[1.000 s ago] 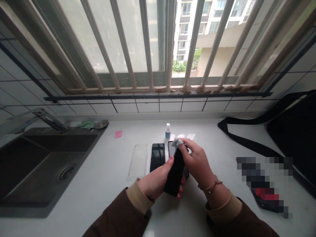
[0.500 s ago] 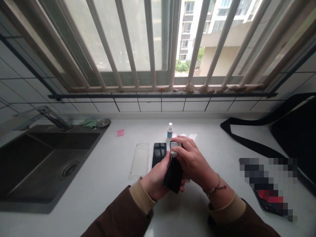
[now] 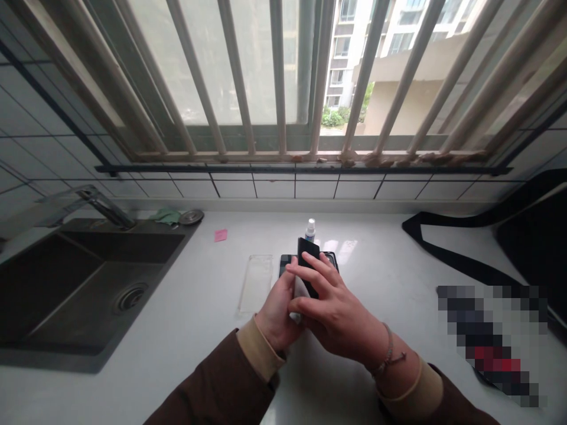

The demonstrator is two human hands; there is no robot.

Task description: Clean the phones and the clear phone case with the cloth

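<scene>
A black phone (image 3: 309, 248) is tilted up above the counter, held by my left hand (image 3: 278, 310), whose fingers are mostly hidden behind it. Across the phone's face lies my right hand (image 3: 330, 295), fingers bent, with a white cloth (image 3: 296, 317) partly visible under it near the phone's lower end. Behind the hands, a second dark phone (image 3: 286, 261) and a black-edged case (image 3: 331, 257) rest on the counter, both partly covered. The white spray bottle (image 3: 310, 229) stands just beyond. To the left lies a clear phone case (image 3: 257, 283).
A sink (image 3: 66, 295) with a faucet (image 3: 104, 206) is on the left, a green cloth (image 3: 166, 216) and a metal strainer (image 3: 191, 216) behind it. A pink note (image 3: 220, 235) lies on the counter (image 3: 186, 354). At right are a black strap (image 3: 460, 254) and a blurred-out item.
The held phone has turned, its upper end now raised toward the bottle. My right hand has moved down across it, and the white cloth has shifted to the lower end. The view has shifted slightly.
</scene>
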